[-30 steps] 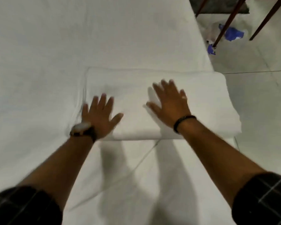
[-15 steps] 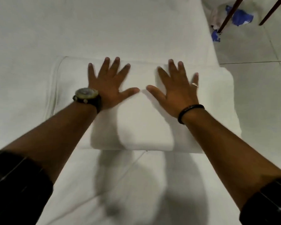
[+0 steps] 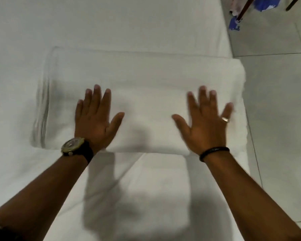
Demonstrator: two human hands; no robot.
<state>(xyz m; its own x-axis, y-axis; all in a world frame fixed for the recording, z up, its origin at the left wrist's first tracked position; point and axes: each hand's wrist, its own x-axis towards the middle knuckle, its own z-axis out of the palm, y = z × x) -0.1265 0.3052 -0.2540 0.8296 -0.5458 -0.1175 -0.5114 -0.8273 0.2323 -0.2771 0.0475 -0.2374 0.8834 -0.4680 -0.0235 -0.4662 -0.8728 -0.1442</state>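
Observation:
A folded white towel (image 3: pixel 146 80) lies across a white-sheeted bed (image 3: pixel 111 23), its right end reaching the bed's right edge. My left hand (image 3: pixel 96 119) rests flat on the towel's left half, fingers straight and spread, a watch on the wrist. My right hand (image 3: pixel 207 124) lies flat on the towel's right half, fingers spread, with a ring on one finger and a dark band at the wrist. It is slightly blurred. Neither hand grips anything.
The bed's right edge drops to a pale tiled floor (image 3: pixel 276 101). At the top right stand dark wooden furniture legs (image 3: pixel 244 9) with blue and white items (image 3: pixel 234 26) on the floor beside them. A crease runs over the sheet in front of the towel.
Both hands have slid apart along the towel, the left toward its left end and the right toward its right end, and both have drawn back toward its near edge.

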